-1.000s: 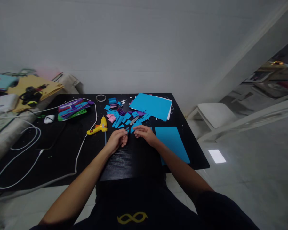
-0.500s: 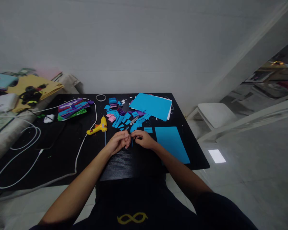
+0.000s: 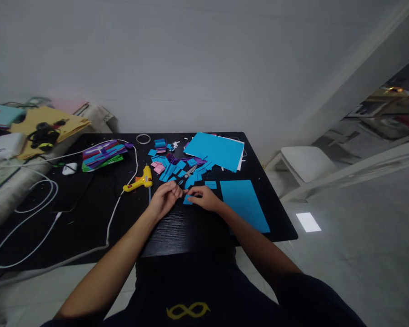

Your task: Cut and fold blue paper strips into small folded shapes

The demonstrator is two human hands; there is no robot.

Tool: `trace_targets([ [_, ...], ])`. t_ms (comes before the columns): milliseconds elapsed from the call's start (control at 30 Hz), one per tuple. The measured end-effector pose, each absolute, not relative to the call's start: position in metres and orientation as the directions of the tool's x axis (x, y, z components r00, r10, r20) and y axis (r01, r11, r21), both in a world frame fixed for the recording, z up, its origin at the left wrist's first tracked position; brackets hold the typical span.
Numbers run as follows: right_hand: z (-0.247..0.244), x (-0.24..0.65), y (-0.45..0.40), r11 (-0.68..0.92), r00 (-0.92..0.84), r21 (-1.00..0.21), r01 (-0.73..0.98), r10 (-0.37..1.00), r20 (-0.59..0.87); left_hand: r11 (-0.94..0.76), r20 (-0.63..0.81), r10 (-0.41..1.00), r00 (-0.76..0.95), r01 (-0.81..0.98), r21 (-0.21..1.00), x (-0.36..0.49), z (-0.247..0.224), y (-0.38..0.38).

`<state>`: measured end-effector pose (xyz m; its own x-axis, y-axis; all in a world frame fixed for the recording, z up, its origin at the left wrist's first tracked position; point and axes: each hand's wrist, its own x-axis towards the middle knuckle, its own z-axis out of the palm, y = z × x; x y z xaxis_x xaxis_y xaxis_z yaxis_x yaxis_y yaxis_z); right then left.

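Note:
Near the front of the black table (image 3: 177, 238) my right hand (image 3: 206, 198) pinches a small blue paper piece (image 3: 187, 200) between thumb and fingers. Just left of it, my left hand (image 3: 165, 198) is closed with curled fingers, its fingertips close to the right hand's. Whether anything is inside the left hand is hidden. Beyond both hands lies a loose pile of cut blue paper pieces (image 3: 168, 171), with pink pieces (image 3: 158, 167) and scissors (image 3: 191, 170) among them. A blue paper rectangle (image 3: 210, 185) lies just past my right hand.
A yellow glue gun (image 3: 138, 180) rests to the left, its white cord (image 3: 113, 218) running across the table. Large blue sheets (image 3: 245, 204) lie right of my right forearm. Bundled coloured strips (image 3: 104, 154), a phone (image 3: 68, 193) and a white chair (image 3: 306, 163) are farther out.
The blue paper at my right fingertips has turned from a narrow edge-on strip to a flatter, wider face. My left hand has shifted slightly left, away from the paper.

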<state>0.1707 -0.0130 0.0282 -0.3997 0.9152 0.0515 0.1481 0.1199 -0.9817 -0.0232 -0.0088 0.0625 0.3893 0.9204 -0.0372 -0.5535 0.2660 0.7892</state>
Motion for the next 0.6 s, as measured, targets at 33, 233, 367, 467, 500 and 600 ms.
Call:
trace_targets([
  [33,0.029,0.171,-0.013,0.114,-0.395,-0.983,0.146,0.917,0.048,0.275,-0.045,0.919,0.392,-0.554,0.786,-0.023,0.063,-0.009],
  [233,0.032,0.170,-0.013,0.075,-0.362,-0.988,0.133,0.932,0.022,0.306,-0.082,0.911,0.404,-0.530,0.791,-0.023,0.065,-0.009],
  [367,0.029,0.169,-0.010,0.032,-0.323,-0.995,0.091,0.946,0.001,0.297,-0.097,0.917,0.387,-0.500,0.813,-0.022,0.063,-0.009],
  [467,0.027,0.169,-0.006,-0.006,-0.282,-0.999,0.034,0.959,-0.016,0.287,-0.114,0.924,0.365,-0.467,0.836,-0.022,0.061,-0.010],
  [500,0.027,0.169,-0.005,-0.021,-0.274,-1.000,0.013,0.962,-0.024,0.284,-0.117,0.926,0.359,-0.456,0.843,-0.022,0.060,-0.010],
  [600,0.026,0.170,-0.003,-0.065,-0.250,-0.996,-0.055,0.967,-0.049,0.277,-0.120,0.926,0.358,-0.430,0.859,-0.021,0.060,-0.010],
])
